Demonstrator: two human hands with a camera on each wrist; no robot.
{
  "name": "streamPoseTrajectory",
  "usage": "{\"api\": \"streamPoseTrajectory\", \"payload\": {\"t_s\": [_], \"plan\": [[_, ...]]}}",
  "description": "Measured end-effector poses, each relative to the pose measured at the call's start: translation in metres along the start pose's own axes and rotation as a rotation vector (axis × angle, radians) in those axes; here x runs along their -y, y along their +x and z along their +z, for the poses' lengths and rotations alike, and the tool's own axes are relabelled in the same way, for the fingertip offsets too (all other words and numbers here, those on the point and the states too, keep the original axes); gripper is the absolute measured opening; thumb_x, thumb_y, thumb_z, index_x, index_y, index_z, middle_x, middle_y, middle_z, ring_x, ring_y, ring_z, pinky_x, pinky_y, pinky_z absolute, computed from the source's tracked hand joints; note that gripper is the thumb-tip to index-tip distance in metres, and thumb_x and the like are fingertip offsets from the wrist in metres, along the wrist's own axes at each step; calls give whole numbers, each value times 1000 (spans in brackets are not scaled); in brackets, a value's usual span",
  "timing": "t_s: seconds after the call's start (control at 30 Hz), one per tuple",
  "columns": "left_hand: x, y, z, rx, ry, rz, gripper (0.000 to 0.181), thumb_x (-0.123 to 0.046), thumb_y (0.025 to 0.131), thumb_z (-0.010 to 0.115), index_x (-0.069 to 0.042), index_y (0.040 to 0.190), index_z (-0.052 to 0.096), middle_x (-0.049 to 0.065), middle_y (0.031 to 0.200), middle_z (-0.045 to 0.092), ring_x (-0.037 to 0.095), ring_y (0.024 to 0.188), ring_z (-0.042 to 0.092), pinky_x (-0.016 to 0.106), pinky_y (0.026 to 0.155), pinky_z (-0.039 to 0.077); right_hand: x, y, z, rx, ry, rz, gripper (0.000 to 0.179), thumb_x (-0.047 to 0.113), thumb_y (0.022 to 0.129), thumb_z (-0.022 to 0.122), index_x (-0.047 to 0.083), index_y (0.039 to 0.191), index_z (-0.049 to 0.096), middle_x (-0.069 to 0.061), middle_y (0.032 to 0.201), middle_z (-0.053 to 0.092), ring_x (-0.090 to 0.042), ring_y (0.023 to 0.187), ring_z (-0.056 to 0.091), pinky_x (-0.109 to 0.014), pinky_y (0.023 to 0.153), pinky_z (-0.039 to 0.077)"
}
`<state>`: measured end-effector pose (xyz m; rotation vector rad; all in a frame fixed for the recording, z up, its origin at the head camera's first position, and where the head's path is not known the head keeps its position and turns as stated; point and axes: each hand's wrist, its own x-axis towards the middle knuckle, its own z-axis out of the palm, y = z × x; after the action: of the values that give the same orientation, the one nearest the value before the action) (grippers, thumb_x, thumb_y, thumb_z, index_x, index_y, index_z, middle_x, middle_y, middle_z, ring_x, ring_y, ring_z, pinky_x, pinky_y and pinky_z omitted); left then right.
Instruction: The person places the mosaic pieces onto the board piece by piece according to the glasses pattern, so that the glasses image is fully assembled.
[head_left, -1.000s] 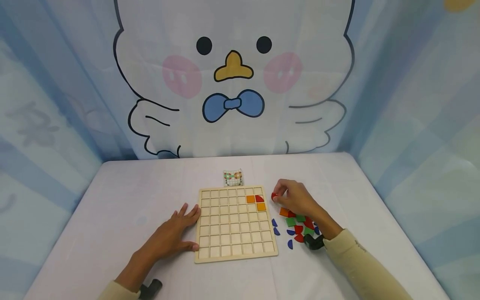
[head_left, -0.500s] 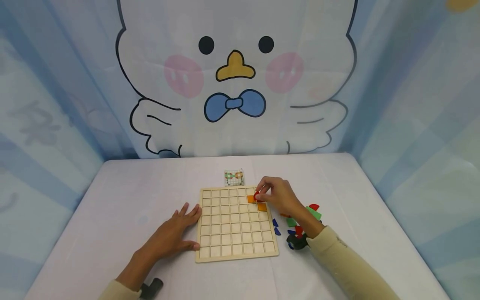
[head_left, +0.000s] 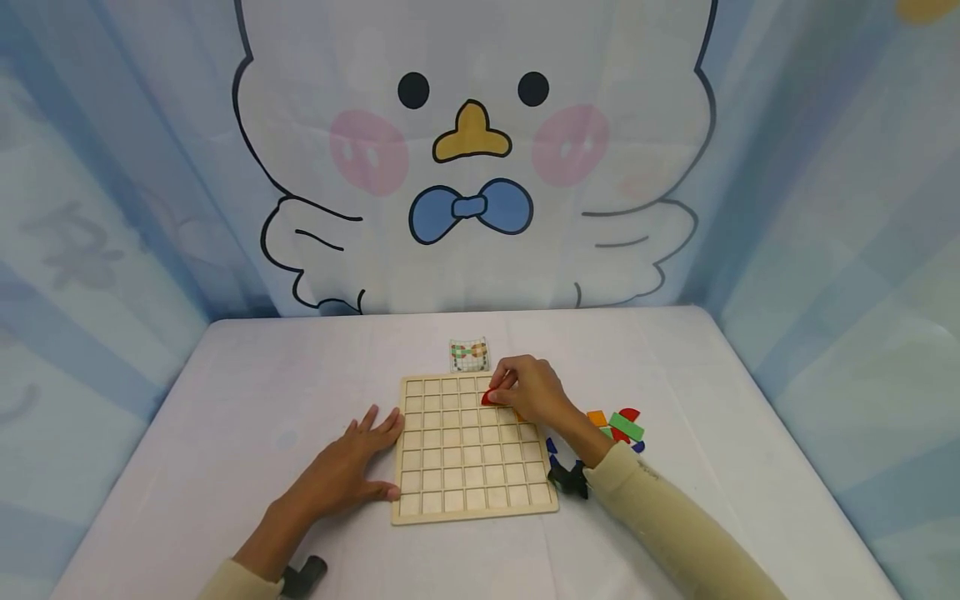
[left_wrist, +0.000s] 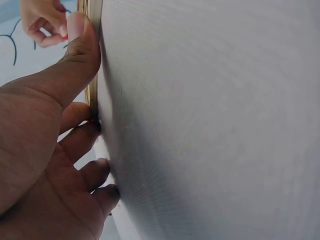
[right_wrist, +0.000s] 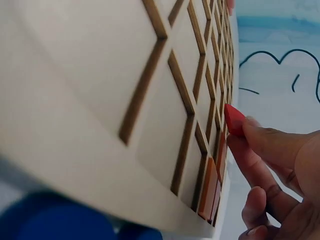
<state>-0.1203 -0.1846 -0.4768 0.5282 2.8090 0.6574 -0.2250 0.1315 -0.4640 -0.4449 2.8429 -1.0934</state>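
A pale wooden grid board [head_left: 459, 457] lies on the white table. Over its upper right part, my right hand [head_left: 531, 393] pinches a red curved-edge tile [head_left: 487, 398] between thumb and fingertips. The right wrist view has this red tile [right_wrist: 235, 120] close over the grid, near orange tiles [right_wrist: 208, 196] set in the cells. My left hand [head_left: 347, 460] rests at the board's left edge, fingers spread and touching it. Seen from the left wrist, the thumb [left_wrist: 80, 50] lies along the board's side. The right hand hides most of the tiles placed in the upper right corner.
A small pattern card [head_left: 469, 355] lies just beyond the board's far edge. Right of the board are loose tiles, including a green one [head_left: 627, 427], an orange square [head_left: 596, 418] and blue half-rounds [head_left: 552, 447]; the right forearm covers some. A cartoon-printed curtain [head_left: 468, 267] hangs behind the table.
My right hand has carried the red tile leftward from beside the board to over its upper right cells. The left hand has stayed at the left edge.
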Motion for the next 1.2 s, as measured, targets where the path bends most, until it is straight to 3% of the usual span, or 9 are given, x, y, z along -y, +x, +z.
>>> {"api": "streamPoseTrajectory", "payload": {"t_s": [0.5,0.77,0.93,1.2], "plan": [[-2,0,1,-6,3,3,110,-47,75,91,-11,164,39,8,172,32,45,163,22,69,126,30,4,5,3,30,-102,-3,14,19,88,89,20,81,77,7,73,68,-11,68,58,-29,64,46],[-2,0,0,-10,8,18,108,-46,76,91,-9,164,40,9,172,33,46,162,23,69,125,31,3,5,0,53,-77,-2,11,18,88,89,21,83,79,8,77,71,-10,72,61,-30,67,49],[-2,0,-1,-17,6,33,108,-45,77,90,-8,164,39,10,172,33,46,162,22,68,127,29,0,-1,-9,50,-20,29,10,19,88,89,20,90,79,7,83,73,-12,82,63,-33,76,51],[-2,-2,-3,-14,7,42,108,-46,77,90,-6,163,39,11,172,33,46,162,23,67,128,28,-16,-19,-38,26,-37,103,9,18,92,85,20,98,78,4,89,73,-19,77,57,-30,69,50]]}}
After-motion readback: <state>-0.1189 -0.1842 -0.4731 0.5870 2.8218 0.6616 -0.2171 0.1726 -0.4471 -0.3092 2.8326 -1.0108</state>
